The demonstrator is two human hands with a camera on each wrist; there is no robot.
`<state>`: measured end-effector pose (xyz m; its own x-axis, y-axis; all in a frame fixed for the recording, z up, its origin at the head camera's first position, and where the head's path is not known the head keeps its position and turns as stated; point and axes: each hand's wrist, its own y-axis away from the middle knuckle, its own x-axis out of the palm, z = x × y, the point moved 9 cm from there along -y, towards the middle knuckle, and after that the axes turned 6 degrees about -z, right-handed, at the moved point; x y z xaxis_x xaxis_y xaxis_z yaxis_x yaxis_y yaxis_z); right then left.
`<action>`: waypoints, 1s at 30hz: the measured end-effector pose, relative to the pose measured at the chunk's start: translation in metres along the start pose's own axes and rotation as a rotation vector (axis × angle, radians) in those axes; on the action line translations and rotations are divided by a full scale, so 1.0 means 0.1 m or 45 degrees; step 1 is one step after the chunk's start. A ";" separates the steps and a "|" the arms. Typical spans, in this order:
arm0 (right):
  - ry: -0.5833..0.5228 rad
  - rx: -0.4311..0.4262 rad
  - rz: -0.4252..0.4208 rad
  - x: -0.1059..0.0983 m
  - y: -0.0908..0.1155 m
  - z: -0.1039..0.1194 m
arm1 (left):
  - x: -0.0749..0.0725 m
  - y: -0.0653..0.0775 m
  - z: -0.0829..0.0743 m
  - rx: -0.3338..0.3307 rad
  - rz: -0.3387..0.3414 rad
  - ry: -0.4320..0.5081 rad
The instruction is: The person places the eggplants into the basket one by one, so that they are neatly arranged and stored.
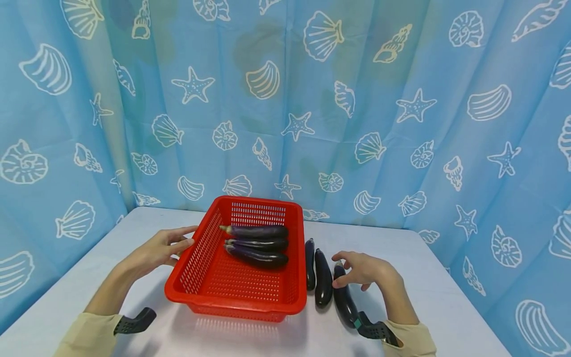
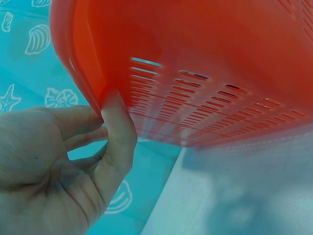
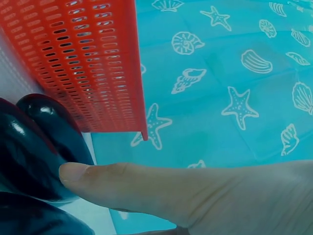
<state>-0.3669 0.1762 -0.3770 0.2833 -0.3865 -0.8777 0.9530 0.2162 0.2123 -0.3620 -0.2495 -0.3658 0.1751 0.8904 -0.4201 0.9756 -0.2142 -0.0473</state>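
A red plastic basket [image 1: 238, 297] with slotted walls stands on the table, three eggplants [image 1: 258, 257] lying inside it. My left hand [image 1: 153, 250] is at the basket's left side. In the left wrist view, its thumb [image 2: 121, 132] touches the outer wall just below the rim. Three more eggplants lie right of the basket. Over the stem end of the rightmost eggplant [image 1: 344, 302] is my right hand [image 1: 363, 270], thumb and index finger spread to either side of it. The middle eggplant [image 1: 323, 280] and a slimmer eggplant [image 1: 310, 267] lie nearer the basket.
A white table [image 1: 424, 277] carries everything. Behind it and along both sides hangs a blue curtain [image 1: 276, 158] with white shells and starfish. Dark straps with a camera are on the left wrist [image 1: 136, 321] and the right wrist [image 1: 376, 331].
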 end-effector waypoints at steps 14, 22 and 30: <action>0.005 0.111 0.029 0.06 -0.04 -0.13 | 0.00 -0.01 0.01 0.005 0.025 0.007; -0.043 0.190 0.065 0.10 -0.04 -0.20 | -0.01 -0.01 0.01 0.006 0.031 -0.001; -0.079 0.218 0.077 0.11 -0.01 -0.22 | -0.01 0.00 0.00 0.017 0.016 -0.009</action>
<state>-0.3668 0.1914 -0.3958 0.3420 -0.4329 -0.8340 0.9368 0.0875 0.3387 -0.3621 -0.2502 -0.3659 0.1864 0.8848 -0.4271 0.9715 -0.2309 -0.0544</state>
